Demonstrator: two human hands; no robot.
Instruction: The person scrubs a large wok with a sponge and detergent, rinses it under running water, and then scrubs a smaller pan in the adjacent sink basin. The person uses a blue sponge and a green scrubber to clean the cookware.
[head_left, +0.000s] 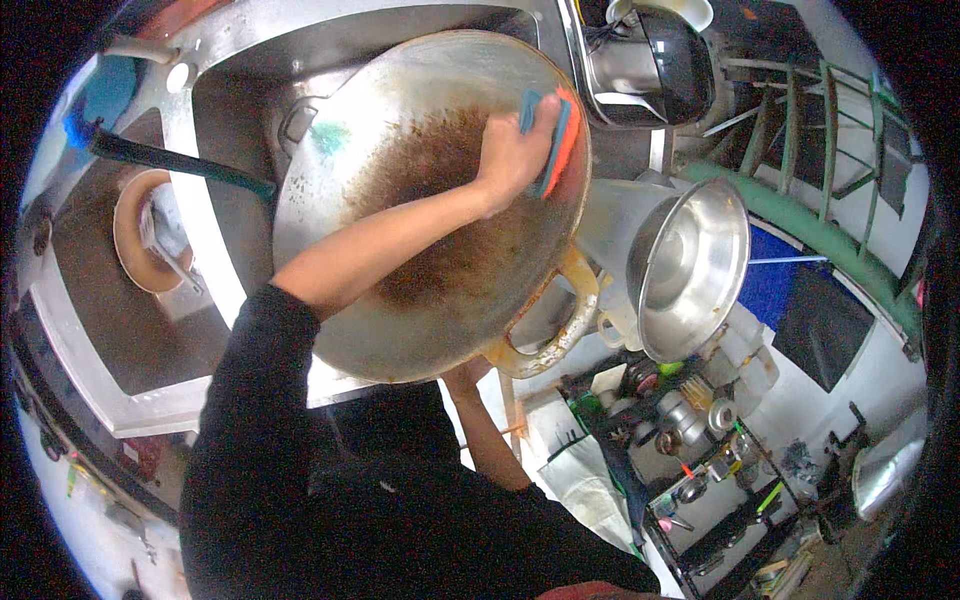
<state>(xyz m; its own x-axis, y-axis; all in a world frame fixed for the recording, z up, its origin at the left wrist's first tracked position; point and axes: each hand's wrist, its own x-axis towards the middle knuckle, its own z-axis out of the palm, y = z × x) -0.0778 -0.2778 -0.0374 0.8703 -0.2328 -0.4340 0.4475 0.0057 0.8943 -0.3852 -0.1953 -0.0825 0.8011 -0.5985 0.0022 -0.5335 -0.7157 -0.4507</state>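
Note:
My left hand grips a scrub brush with a blue-teal handle and orange bristles, against the inside of a large metal wok near its right rim. Brown stains cover the wok's middle, and a small green patch lies at its upper left. A worn, rust-marked loop handle stands out at the lower right; a smaller metal loop is at the upper left. The wok rests across a steel sink. My right hand is at the wok's lower rim, its fingers hidden behind it.
A dark faucet spout reaches over the sink's divider. A brown bowl with utensils sits in the left basin. To the right are a steel basin, a translucent plastic jug and a green metal rack. Cookware crowds a shelf at the lower right.

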